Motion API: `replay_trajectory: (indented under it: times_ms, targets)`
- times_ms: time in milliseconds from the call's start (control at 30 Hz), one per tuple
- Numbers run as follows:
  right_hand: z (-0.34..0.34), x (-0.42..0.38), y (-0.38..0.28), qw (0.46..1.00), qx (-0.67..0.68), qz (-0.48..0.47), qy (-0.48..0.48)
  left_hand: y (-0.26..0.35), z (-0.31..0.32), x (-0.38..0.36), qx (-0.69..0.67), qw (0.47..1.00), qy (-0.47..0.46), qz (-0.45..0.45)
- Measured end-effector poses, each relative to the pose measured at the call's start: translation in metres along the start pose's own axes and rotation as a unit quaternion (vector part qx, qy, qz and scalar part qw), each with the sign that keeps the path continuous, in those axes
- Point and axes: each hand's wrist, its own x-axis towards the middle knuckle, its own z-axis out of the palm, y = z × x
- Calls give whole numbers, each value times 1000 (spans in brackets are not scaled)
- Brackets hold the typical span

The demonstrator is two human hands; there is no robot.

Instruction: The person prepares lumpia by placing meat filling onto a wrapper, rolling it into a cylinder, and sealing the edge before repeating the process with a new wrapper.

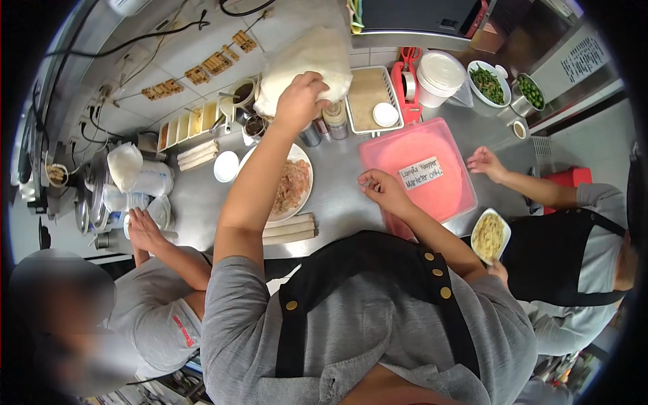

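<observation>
Left hand (pixel 300 101) grips one thin white wrapper sheet (pixel 304 64); right hand (pixel 383 189) rests loosely curled on one pink rectangular lid (pixel 432 196). Three rolls (pixel 289 229) lie beside one round plate (pixel 302 202).

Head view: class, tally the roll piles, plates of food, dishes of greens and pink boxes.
Roll piles: 2
Plates of food: 2
Dishes of greens: 2
Pink box: 1
Total: 7
</observation>
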Motion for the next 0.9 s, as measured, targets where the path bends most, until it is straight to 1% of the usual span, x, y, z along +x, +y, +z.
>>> replay_trajectory:
  times_ms: [67, 100, 133, 167, 233, 267, 333, 400, 433, 467, 533, 567, 633, 700, 733, 767, 800, 833, 867, 900]
  targets:
    - [-13, 4, 7, 996, -25, 77, 24, -10, -2, 6, -7, 1000, -22, 6]
    - [-21, 4, 6, 995, -24, 88, 35, -18, -2, 9, -25, 999, -27, 5]
    - [-27, 3, 3, 983, -166, -36, 64, -23, 3, 10, -47, 998, -34, 5]
    - [-30, 2, 2, 935, -306, -156, 87, -29, 8, 10, -72, 997, -31, -5]
    - [-25, 5, 7, 906, -389, -157, 60, -38, 11, 12, -95, 995, -32, -12]
    - [-20, 11, 16, 905, -393, -142, 72, -39, 12, 12, -95, 995, -34, -10]
    - [-12, 19, 41, 877, -458, -124, 78, -38, 14, 11, -48, 998, -40, -12]
    - [-8, 20, 47, 881, -452, -104, 90, -31, 13, 12, -84, 993, -48, -60]
    - [-7, 20, 48, 887, -443, -100, 90, -29, 11, 12, -61, 993, -71, -69]
    - [-8, 19, 49, 887, -442, -101, 88, -27, 10, 12, -60, 993, -71, -72]
    - [-7, 19, 49, 887, -444, -81, 101, -18, 1, 6, 33, 998, -32, 33]
    - [-8, 19, 50, 889, -439, -94, 93, -18, -2, 5, 28, 998, -42, 34]
    - [-20, 12, 51, 872, -471, -50, 121, -23, 0, 4, 14, 999, -37, 16]
    - [-39, 6, 58, 869, -470, -35, 150, -28, 3, 6, 5, 1000, -29, -3]
    - [-50, 3, 62, 871, -469, -41, 144, -28, 3, 8, -72, 995, -22, -71]
    - [-61, -1, 64, 864, -475, -26, 166, -30, 3, 10, -149, 979, -13, -137]
    - [-73, -5, 66, 856, -481, -10, 189, -36, 3, 13, -146, 979, -10, -141]
    - [-84, -9, 66, 857, -481, -15, 185, -40, 3, 17, -174, 971, 21, -160]
    - [-96, -11, 66, 856, -480, 3, 191, -44, 3, 18, -203, 962, 54, -178]
    - [-106, -13, 67, 855, -479, 21, 197, -38, -6, 23, -202, 952, 58, -223]
